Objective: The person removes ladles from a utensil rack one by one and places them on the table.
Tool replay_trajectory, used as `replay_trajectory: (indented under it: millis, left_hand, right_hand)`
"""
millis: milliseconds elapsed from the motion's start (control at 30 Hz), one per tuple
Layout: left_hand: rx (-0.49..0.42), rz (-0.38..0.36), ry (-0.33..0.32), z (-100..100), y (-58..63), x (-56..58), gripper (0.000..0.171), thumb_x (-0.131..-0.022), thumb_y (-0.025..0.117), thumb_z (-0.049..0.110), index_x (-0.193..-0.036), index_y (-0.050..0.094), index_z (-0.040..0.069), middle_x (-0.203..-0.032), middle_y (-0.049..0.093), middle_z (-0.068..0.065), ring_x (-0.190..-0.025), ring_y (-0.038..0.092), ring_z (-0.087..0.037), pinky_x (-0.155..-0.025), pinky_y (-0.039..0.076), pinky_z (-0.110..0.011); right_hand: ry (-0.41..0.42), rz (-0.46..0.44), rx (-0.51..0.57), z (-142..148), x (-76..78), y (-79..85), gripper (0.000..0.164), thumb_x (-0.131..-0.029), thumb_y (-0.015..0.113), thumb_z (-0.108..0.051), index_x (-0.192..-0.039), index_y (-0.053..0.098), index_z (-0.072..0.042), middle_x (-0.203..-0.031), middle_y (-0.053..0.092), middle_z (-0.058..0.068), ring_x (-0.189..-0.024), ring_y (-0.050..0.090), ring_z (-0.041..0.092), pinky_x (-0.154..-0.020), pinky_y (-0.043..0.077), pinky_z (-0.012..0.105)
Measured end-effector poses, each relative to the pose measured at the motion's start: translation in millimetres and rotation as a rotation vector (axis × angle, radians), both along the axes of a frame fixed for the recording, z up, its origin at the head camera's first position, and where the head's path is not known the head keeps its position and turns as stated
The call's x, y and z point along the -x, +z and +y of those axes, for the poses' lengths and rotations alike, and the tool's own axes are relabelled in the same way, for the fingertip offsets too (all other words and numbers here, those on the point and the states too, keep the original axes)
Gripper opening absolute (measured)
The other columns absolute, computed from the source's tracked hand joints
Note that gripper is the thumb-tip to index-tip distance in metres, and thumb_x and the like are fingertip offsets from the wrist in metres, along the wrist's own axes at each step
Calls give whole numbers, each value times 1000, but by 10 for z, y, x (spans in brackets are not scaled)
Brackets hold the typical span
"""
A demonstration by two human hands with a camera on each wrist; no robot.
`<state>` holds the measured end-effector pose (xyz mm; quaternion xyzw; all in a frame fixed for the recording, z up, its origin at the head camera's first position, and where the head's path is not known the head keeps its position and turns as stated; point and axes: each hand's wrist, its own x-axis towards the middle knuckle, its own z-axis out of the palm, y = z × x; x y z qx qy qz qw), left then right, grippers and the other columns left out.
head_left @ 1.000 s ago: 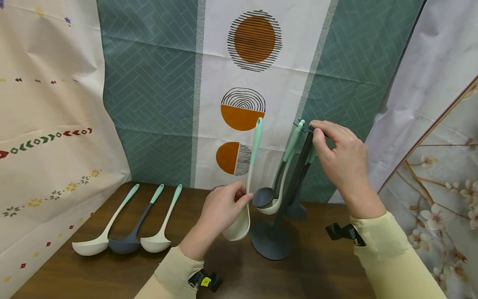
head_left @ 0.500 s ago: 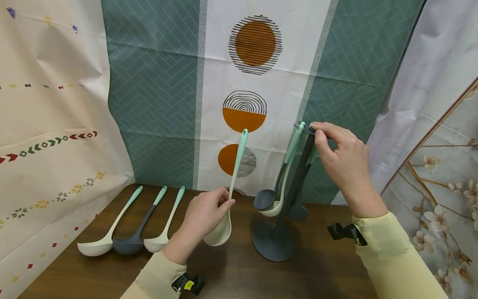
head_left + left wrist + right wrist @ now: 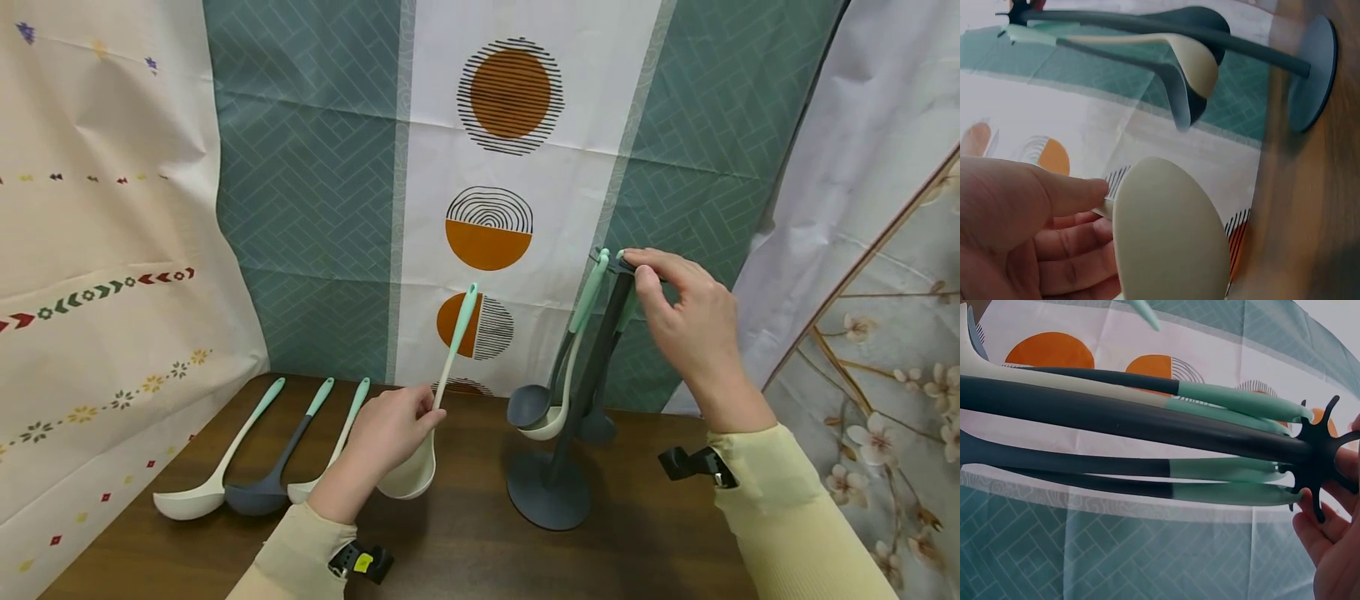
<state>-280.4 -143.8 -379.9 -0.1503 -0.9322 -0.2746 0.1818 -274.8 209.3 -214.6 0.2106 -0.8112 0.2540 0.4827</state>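
My left hand (image 3: 378, 433) pinches the pale stem of a cream ladle (image 3: 461, 321) with a mint handle, held upright above the table. Its cream bowl (image 3: 1166, 231) fills the lower middle of the left wrist view. At the right, my right hand (image 3: 686, 317) grips the hooked top of a dark grey utensil stand (image 3: 549, 493); in the right wrist view, fingers (image 3: 1316, 534) curl about the hooks. Several mint-handled utensils hang there, among them a dark ladle (image 3: 528, 406), a cream ladle (image 3: 547, 427) and a dark utensil (image 3: 597, 427) behind the post.
On the left of the brown table (image 3: 480, 550) lie a cream ladle (image 3: 191, 502), a dark ladle (image 3: 255, 498) and a second cream ladle (image 3: 345, 433), partly hidden by my left arm. A patterned curtain (image 3: 300, 208) hangs behind the table.
My left hand has carried the cream ladle left and downward, away from the stand. The right hand stays at the stand's top.
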Motion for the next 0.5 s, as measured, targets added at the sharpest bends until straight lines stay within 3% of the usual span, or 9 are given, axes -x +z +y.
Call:
replay_trajectory:
  millis: [200,367,500]
  left_hand:
    - [44,-94,39,-93,-61,44,24,-101,84,23,-85,66,16,-69,59,6,-61,52,-17,-57,43,-35]
    - [78,-126,61,-141,-106,83,26,-101,83,23,-83,66,15,-70,58,4,-61,53,-17,-57,44,-36]
    - [106,-148,89,-198,-164,125,27,-101,83,23,-83,65,15,-72,59,3,-64,55,-17,-57,45,-36]
  right_hand:
    - [28,-42,31,32,18,-16,37,-114,56,-35,-137,80,-18,-139,75,7,-132,67,36,-93,48,59]
    - [48,-71,60,52,15,-12,35,-115,57,-35,-136,80,-21,-139,75,4,-133,66,32,-100,49,60]
    - [62,-85,72,55,16,1,34,-115,57,-35,-136,80,-23,-140,75,1,-132,66,28,-104,49,53]
